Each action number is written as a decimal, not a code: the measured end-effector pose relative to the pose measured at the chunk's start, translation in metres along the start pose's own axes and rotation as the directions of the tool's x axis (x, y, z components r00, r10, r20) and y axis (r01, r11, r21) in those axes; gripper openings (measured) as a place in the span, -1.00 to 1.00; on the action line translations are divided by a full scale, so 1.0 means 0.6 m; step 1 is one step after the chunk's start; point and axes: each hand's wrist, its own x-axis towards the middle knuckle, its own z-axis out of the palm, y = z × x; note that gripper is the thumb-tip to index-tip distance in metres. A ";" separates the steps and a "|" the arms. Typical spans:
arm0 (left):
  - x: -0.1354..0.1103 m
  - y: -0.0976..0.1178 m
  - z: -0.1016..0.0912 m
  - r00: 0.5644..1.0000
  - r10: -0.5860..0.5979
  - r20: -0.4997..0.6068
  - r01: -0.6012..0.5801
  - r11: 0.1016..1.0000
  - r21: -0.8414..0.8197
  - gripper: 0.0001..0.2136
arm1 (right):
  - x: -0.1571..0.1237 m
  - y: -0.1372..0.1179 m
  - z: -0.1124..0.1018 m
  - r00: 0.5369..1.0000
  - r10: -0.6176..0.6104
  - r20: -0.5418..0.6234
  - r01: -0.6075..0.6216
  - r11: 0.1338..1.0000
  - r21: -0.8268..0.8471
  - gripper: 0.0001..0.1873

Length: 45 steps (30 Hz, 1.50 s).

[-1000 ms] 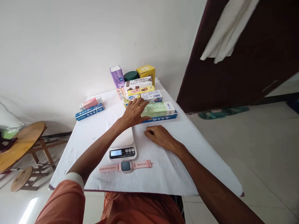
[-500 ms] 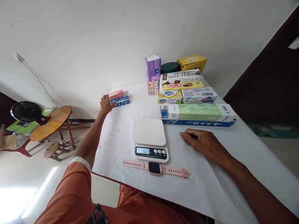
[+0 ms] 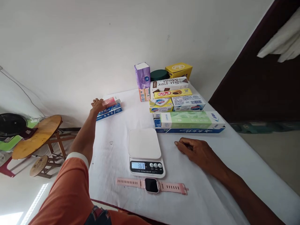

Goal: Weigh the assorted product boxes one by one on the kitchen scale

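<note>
At far left of the white-covered table point(image 3: 117, 134), left hand point(image 3: 97, 104) touches the end of a small pink carton point(image 3: 110, 101) stacked on a long blue carton point(image 3: 109, 111); cannot tell whether it grips. Centre: white digital kitchen scale point(image 3: 144, 145), reading 363. Beside it, right hand point(image 3: 199, 153) lies loosely curled and empty.

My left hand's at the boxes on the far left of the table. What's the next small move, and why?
Probably close the left hand on the pink box and lift it clear of the blue box. Its fingers rest on that box's end, the scale has a bare plate, and the right hand lies idle on the table.
</note>
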 end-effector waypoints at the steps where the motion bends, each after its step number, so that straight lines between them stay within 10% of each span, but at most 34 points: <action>1: -0.001 -0.001 -0.004 1.000 -0.001 -0.007 0.001 1.000 0.000 -0.50 | 0.001 -0.001 0.000 1.000 -0.002 0.000 0.002 1.000 -0.001 -0.47; 8: -0.039 -0.018 -0.068 0.984 -0.015 -0.179 0.008 0.999 -0.041 -0.44 | 0.003 0.002 0.001 0.999 -0.042 -0.015 0.041 0.999 -0.032 -0.48; 13: -0.144 -0.009 -0.117 0.941 0.248 -0.230 -0.266 0.963 -0.052 -0.49 | -0.001 -0.006 -0.003 0.996 -0.082 -0.027 0.081 0.996 -0.045 -0.48; 23: -0.416 0.111 0.006 0.698 0.711 -0.084 -0.709 0.671 -0.217 -0.53 | -0.007 -0.013 -0.008 0.999 -0.047 -0.007 0.047 0.999 -0.002 -0.56; 34: -0.424 0.113 -0.020 0.741 0.661 -0.118 -0.668 0.711 -0.220 -0.25 | -0.004 -0.010 -0.011 0.999 -0.039 0.022 0.038 0.999 0.038 -0.57; 45: -0.427 0.149 -0.011 0.672 0.735 -0.085 -0.737 0.654 -0.171 -0.58 | -0.008 -0.014 -0.017 0.996 -0.094 -0.006 0.094 0.993 0.065 -0.61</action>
